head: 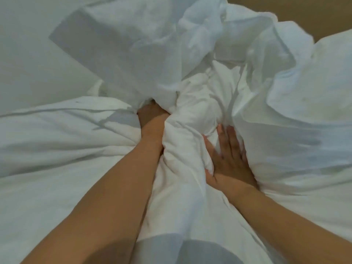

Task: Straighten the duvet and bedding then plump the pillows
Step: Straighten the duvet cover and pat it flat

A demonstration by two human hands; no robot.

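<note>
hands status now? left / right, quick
Left hand: fingers buried under the bunched white duvet fold; grip cannot be told.
Right hand: open, fingers spread, pressed flat against that fold.

I note a tan flat surface [297, 14] along the top right corner (wall or headboard, I cannot tell which), plain and unmarked, partly hidden along its lower edge.

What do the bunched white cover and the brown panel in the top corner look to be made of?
The duvet looks like matte woven cloth, probably cotton, over soft padding: it creases finely and bulges where the hands press it. The brown panel is smooth, flat and dull, perhaps wood or upholstery; too blurred to tell.
</note>
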